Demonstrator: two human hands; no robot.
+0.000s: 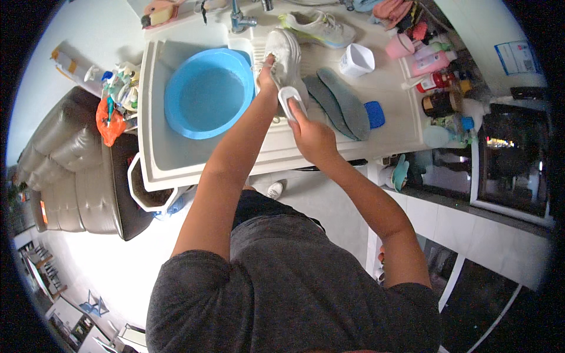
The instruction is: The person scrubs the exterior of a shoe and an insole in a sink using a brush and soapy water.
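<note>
My left hand (267,76) grips a white sneaker (286,53) by its opening, with the toe pointing away from me over the ribbed divider beside the basin. In my right hand (309,132) is a white-handled brush (290,98), held against the heel end of the shoe; its bristles are hidden. A blue plastic basin (173,119) holding water sits in the sink at the left. To the right of the shoe lie two grey-green insoles (342,101), partly overlapping. The other sneaker (324,30), white with yellow-green trim, rests on its side beyond them.
A chrome faucet (238,21) stands at the sink's back edge. A white plastic container (356,60) and a blue lid-like piece (374,114) are on the counter. Bottles and a pink cup (399,46) line the right edge. An orange plastic bag (110,125) hangs left of the sink (146,132).
</note>
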